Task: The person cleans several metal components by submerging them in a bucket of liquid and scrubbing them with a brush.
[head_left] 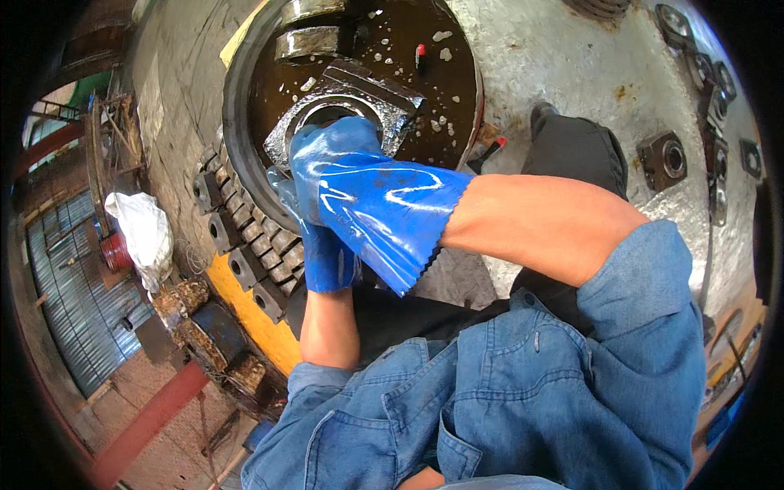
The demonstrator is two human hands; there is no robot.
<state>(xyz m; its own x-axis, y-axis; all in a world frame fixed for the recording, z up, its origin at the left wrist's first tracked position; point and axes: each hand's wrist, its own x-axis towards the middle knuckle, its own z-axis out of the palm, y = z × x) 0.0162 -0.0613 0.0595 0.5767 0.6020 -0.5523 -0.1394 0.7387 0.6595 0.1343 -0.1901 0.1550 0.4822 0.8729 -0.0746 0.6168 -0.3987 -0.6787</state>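
Observation:
A wet metal block (396, 110) with a round bore sits tilted in dark brown liquid inside a round tub (234, 122). My right hand (335, 147), in a long blue rubber glove, is closed at the bore's near edge. Its fingertips, and anything in them, are hidden. My left hand (287, 196), gloved the same way, lies partly beneath the right one. Its fingers are at the block's near left corner and seem to grip it. Farther back in the tub lies another metal piece (306, 42). A small red and black object (420, 55) floats at the right.
Rows of dark metal blocks (245, 269) stand left of the tub by a yellow strip (278, 343). A red and black marker-like object (490, 153) lies right of it. More bored blocks (671, 159) lie on the right floor. A white sack (143, 237) is far left.

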